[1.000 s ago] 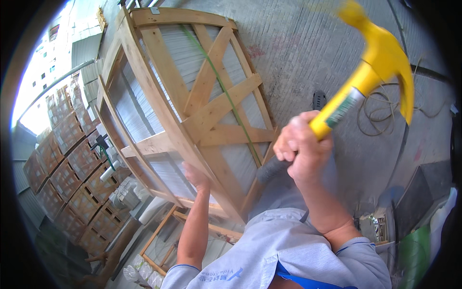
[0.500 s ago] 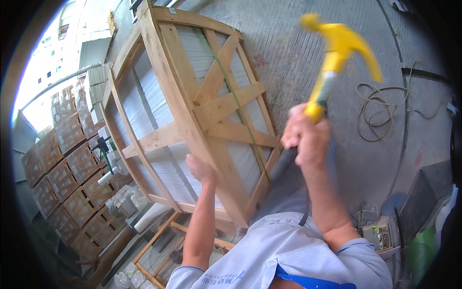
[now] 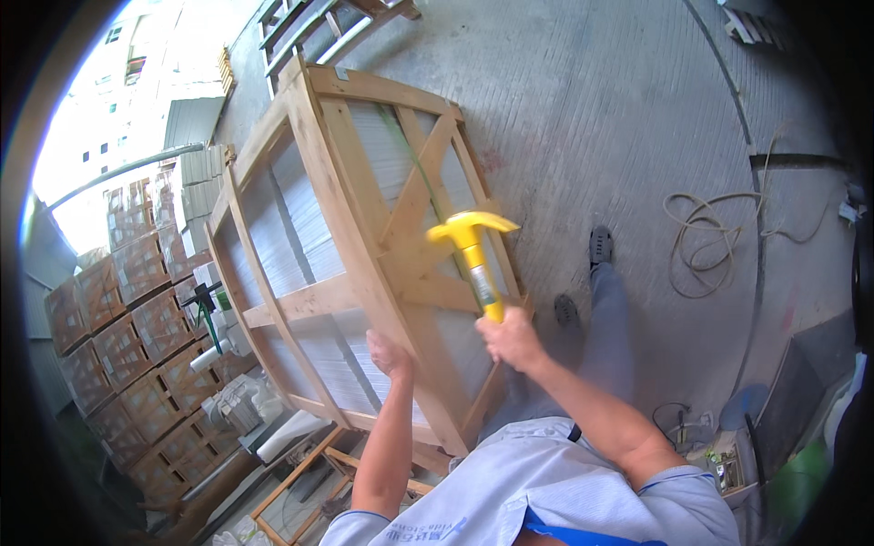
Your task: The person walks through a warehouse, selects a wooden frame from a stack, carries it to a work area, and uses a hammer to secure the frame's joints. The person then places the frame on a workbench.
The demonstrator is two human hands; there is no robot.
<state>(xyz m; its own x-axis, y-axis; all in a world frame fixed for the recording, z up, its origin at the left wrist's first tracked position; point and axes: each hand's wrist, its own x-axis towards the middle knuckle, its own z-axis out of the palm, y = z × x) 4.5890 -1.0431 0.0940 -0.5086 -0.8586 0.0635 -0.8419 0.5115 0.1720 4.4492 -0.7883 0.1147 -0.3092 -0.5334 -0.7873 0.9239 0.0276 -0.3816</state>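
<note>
A tall wooden crate (image 3: pixel 320 196) with diagonal braces stands in front of me, packed with pale flat slabs or sheets behind its slats. My left hand (image 3: pixel 390 356) is closed at the left edge of its corner post (image 3: pixel 362 238), fingers curled against the wood; the inner side of the grip is hidden. In my right hand (image 3: pixel 513 338) is a yellow claw hammer (image 3: pixel 477 259), gripped low on its handle. The hammer's head is up in front of the crate's braced right face. Whether it touches the wood I cannot tell.
A green strap (image 3: pixel 426 173) runs down the crate's right face. Stacked crates (image 3: pixel 137 328) fill the left side. A coiled hose (image 3: pixel 701 241) lies on the concrete floor at right. Wooden frames (image 3: pixel 309 482) lie below left, and a metal rack (image 3: pixel 305 32) stands beyond the crate.
The hammer has swung down and left from high on the right to the crate's braced face. My left hand stays at the corner post. My view has shifted, and my shoes now show.
</note>
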